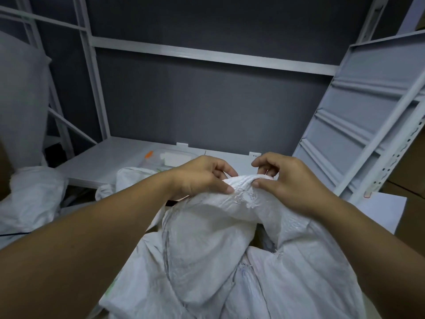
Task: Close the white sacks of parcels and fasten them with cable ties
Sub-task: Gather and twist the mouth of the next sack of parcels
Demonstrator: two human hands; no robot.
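Observation:
A large white woven sack (218, 254) fills the lower middle of the view, its cloth crumpled and its top edge bunched upward. My left hand (200, 176) pinches the left side of that bunched rim between thumb and fingers. My right hand (287, 178) pinches the right side of the same rim, its thumb pressed on the fold. The two hands are a few centimetres apart. A dark gap opens in the cloth below my right wrist. No cable tie shows in either hand.
A white metal shelf (103, 162) lies ahead, carrying a clear tray (170, 158) with an orange item. More white sacks (32, 199) sit at left. A white shelf panel (358, 125) leans at right beside cardboard boxes (411, 171). A grey wall stands behind.

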